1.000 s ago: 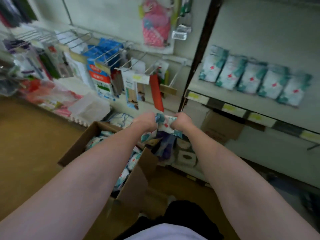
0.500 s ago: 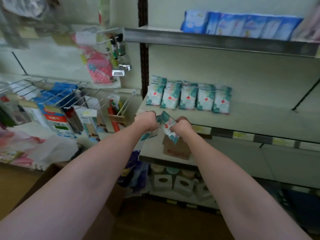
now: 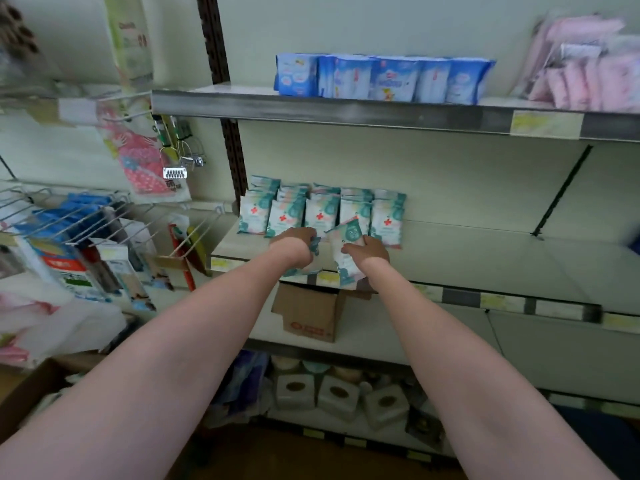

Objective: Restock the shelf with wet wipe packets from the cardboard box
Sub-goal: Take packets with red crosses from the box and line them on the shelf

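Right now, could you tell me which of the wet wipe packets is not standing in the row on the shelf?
The packet in the right hand: this held packet tilts in front of the shelved row, whose packets stand upright.

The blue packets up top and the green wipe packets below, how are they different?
The blue packets stand on the higher shelf; the green wipe packets stand on the middle shelf. The blue packets show no red cross; the green wipe packets do. Both stand upright in a row.

Both bare arms stretched straight out, grips side by side

Left grip (image 3: 294, 244) is curled, knuckles up, with a packet (image 3: 313, 245) tucked in it; right grip (image 3: 367, 251) pinches another packet (image 3: 346, 252) upright, thumb across its front.
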{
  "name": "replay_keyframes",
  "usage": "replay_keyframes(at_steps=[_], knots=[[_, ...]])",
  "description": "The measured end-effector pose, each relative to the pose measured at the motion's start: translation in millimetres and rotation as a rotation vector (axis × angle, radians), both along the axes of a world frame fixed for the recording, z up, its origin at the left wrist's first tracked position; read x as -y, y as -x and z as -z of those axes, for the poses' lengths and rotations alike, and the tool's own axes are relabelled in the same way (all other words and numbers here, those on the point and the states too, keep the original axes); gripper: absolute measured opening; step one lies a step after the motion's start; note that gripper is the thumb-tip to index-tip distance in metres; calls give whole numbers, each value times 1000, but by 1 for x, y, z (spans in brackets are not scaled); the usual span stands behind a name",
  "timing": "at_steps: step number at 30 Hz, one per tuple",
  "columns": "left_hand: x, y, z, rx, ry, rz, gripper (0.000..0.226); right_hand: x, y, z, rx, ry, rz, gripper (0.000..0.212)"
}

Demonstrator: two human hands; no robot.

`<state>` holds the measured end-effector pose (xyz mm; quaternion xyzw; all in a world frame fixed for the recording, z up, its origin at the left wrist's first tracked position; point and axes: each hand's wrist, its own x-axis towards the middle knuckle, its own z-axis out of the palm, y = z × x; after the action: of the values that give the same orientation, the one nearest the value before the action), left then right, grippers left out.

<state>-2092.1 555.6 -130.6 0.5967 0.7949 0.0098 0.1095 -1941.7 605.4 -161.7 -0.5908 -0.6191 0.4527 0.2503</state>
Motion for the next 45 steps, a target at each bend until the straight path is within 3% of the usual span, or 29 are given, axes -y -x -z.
replay_keyframes(at_steps=[3,6,9,13,19,23,27,30,34,38,41,45], knots=[[-9,-8,-3,40,-16,-9,19,-9,-12,3,-69,-26,26,52],[-15,-13,-6,94,-48,-45,12,-15,-20,3,-109,-53,21,30],[-21,-15,-8,121,-81,-83,19,-22,-22,5,-146,-63,24,19],[-31,-10,-9,92,-87,-73,13,-36,-16,13,-152,-61,18,24],[-48,2,-5,37,-35,-3,26,-48,-10,17,-109,-96,12,24],[-64,10,-1,-3,-16,76,33,-62,-3,18,-19,-127,3,24],[-78,17,-1,-157,31,218,27,-75,5,22,63,-131,2,33],[-88,21,1,-337,20,329,12,-85,8,17,130,-144,-5,47],[-103,27,10,-494,35,414,13,-100,9,5,171,-167,-47,74],[-118,32,13,-492,69,453,11,-114,12,-4,337,-161,-127,65],[-128,36,11,-444,96,464,16,-117,16,-12,574,-160,-236,52],[-137,43,2,-353,54,474,14,-116,25,-16,798,-132,-365,60]])
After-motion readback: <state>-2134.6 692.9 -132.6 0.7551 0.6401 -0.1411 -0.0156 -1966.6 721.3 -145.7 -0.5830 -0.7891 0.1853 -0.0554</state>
